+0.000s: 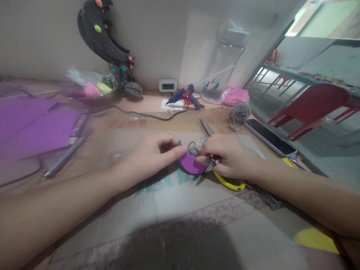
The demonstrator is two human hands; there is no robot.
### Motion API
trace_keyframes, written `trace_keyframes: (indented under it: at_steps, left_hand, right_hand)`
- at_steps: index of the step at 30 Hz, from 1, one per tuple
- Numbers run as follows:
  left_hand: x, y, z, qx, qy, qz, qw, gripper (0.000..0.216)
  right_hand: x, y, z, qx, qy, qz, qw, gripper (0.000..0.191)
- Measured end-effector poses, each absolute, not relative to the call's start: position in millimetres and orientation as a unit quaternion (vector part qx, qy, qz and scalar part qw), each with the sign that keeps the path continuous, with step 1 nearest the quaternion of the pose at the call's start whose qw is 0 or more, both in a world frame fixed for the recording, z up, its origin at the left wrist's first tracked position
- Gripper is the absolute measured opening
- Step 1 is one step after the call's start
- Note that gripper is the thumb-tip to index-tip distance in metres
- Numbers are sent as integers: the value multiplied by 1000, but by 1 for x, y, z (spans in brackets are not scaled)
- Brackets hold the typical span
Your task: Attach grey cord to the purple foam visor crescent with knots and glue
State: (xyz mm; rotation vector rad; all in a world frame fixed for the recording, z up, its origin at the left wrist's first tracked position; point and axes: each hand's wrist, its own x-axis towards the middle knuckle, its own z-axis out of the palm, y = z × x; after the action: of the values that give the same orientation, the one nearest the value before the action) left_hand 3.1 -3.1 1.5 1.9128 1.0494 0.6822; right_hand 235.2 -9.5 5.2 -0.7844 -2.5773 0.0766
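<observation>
A small purple crescent (192, 165) with a dark edge is in front of me at the middle of the table. My left hand (165, 150) pinches its left tip between thumb and fingers. At its right end, my right hand (225, 155) is closed around small metal snips (211, 162), whose short blades lie by the crescent; the rest is hidden in the palm. Yellow-handled scissors (229, 183) lie under the right hand, blades pointing away from me. A thin grey cord loop (191, 145) shows between my hands.
A glue gun (184, 96) with a red light stands at the back, near a small clock (168, 86) and a clear bottle (223, 67). Purple sheets (33, 127) lie left. Right are a grey cord ball (240, 111) and a phone (270, 137).
</observation>
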Motion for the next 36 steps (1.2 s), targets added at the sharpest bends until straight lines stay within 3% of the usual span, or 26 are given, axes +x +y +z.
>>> trace_keyframes:
  at_steps: [10, 24, 28, 36]
  left_hand:
    - [4, -2, 1, 772, 397, 243, 432, 21]
    - [3, -1, 0, 765, 407, 288, 409, 35]
    - [3, 0, 0, 756, 405, 291, 424, 34]
    - [5, 2, -3, 732, 390, 272, 488, 26]
  right_hand:
    - [236, -7, 5, -329, -922, -5, 206, 20]
    - [235, -11, 11, -355, -910, 34, 212, 23]
    - [235, -14, 11, -355, -896, 65, 260, 45]
    - [232, -12, 8, -352, -908, 5, 227, 28]
